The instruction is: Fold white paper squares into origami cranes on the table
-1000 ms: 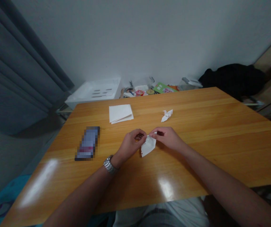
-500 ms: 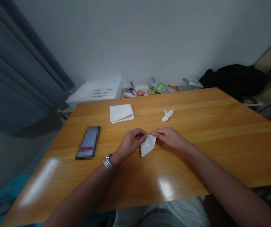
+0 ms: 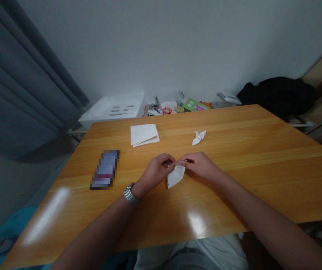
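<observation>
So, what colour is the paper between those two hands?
The paper is white; it shows best in the head view, the only one.

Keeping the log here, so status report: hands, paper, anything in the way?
Left hand and right hand pinching folded paper near its upper edge. Phone off left, paper bird beyond; neither in the way.
</observation>
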`<action>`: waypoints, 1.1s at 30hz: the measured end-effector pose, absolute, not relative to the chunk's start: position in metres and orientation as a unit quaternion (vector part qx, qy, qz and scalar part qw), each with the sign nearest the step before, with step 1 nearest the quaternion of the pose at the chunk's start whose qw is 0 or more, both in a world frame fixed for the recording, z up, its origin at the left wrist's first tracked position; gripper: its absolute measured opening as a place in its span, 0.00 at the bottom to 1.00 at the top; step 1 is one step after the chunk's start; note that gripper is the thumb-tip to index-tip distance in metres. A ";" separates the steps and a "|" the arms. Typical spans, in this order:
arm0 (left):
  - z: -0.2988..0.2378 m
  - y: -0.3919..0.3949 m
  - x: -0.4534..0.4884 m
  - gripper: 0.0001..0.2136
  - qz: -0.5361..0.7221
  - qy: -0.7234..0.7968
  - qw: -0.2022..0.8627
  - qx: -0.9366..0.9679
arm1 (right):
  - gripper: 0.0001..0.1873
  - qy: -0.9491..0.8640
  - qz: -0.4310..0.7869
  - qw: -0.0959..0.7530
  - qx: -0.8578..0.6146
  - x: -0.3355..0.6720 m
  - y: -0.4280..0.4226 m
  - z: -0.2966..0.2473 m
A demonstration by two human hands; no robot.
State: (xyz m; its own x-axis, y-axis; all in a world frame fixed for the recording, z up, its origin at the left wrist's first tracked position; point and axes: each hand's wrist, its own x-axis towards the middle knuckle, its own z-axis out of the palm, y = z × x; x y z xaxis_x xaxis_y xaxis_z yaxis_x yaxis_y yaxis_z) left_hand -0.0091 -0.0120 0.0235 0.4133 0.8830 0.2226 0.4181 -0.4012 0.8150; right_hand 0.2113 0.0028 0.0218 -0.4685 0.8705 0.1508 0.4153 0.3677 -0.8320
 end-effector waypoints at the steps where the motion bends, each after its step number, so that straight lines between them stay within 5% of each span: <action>1: 0.024 -0.012 -0.009 0.06 0.335 0.424 0.344 0.768 | 0.11 -0.771 0.376 0.302 -0.416 0.211 0.003 0.022; 24: 0.021 -0.009 -0.012 0.08 0.314 0.427 0.322 0.784 | 0.11 -0.786 0.373 0.274 -0.409 0.210 0.002 0.019; 33: 0.017 -0.008 -0.010 0.10 0.354 0.444 0.408 0.715 | 0.08 -0.750 0.352 0.348 -0.439 0.212 0.006 0.015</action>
